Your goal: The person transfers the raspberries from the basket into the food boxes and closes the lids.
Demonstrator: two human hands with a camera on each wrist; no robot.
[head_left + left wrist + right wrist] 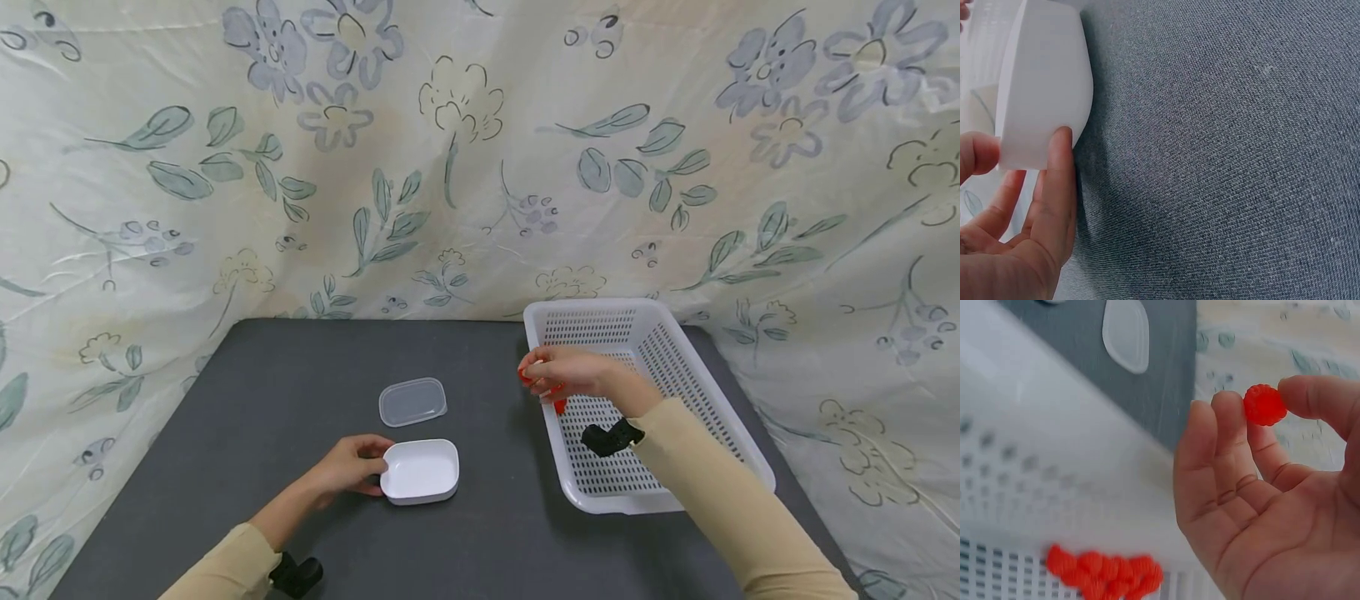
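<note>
Right wrist view: right hand pinches red berry between thumb and fingertips; light, bumpy, likely squashable—hold gently at its sides.

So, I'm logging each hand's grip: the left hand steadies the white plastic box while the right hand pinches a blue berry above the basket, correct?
Not quite. The right hand pinches a small red bumpy berry, not a blue one, as the right wrist view shows. The left hand does steady the white rectangular plastic box, beside the white perforated plastic basket.
</note>
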